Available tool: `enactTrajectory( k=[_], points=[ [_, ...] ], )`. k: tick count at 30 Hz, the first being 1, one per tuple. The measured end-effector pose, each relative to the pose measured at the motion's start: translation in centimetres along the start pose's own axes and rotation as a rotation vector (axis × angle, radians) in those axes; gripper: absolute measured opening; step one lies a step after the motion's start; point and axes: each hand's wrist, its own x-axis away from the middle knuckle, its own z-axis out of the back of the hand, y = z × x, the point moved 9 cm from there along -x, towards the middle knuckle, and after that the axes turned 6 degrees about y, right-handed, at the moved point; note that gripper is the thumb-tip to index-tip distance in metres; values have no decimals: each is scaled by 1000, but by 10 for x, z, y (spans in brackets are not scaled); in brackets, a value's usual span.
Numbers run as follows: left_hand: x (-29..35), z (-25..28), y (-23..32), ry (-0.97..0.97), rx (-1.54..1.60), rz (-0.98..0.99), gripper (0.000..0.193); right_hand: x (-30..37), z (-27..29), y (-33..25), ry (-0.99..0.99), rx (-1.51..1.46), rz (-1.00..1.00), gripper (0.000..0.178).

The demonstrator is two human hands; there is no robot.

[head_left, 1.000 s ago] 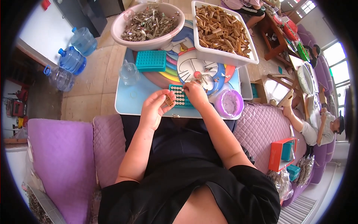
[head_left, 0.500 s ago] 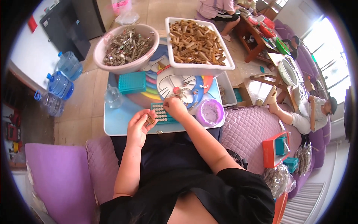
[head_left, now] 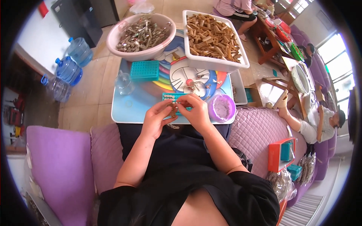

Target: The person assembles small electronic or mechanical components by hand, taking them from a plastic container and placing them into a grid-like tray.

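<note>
Both hands meet above the near edge of the low table [head_left: 126, 107]. Between the thumb and fingers of my left hand [head_left: 154, 119] is a small brown block-like piece [head_left: 174, 112]. My right hand [head_left: 197, 111] is closed in a pinch at the top of that piece; what its fingertips hold is too small to make out. Just behind the fingers lies a teal tray with holes [head_left: 167, 96], carrying rows of small pale round pieces and partly covered by my hands. Right of my right hand stands a purple tub [head_left: 230, 109] with a pale lining.
A pink basin [head_left: 113, 47] of metal parts and a white bin [head_left: 190, 60] of brown pieces stand at the back. Nearer are a second teal tray [head_left: 145, 71], a clear jug [head_left: 123, 83] and a small dish [head_left: 196, 89]. Water bottles [head_left: 68, 71] stand left; people sit right.
My right hand has left the teal tray and come to the brown piece. My left hand has moved right and in toward it. The whole view has shifted slightly.
</note>
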Motion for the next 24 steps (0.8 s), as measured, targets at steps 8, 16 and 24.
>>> enactTrajectory(
  k=[8, 16, 24],
  points=[
    [10, -8, -1, -5, -8, -18, 29, 17, 1, -25, 37, 99, 185, 16],
    [11, -7, -5, -12, -86, 0, 29, 18, 6, -24, 9, 82, 132, 21],
    [7, -5, -12, -37, -155, 24, 30, 21, -5, -21, -14, 78, 218, 30]
  ],
)
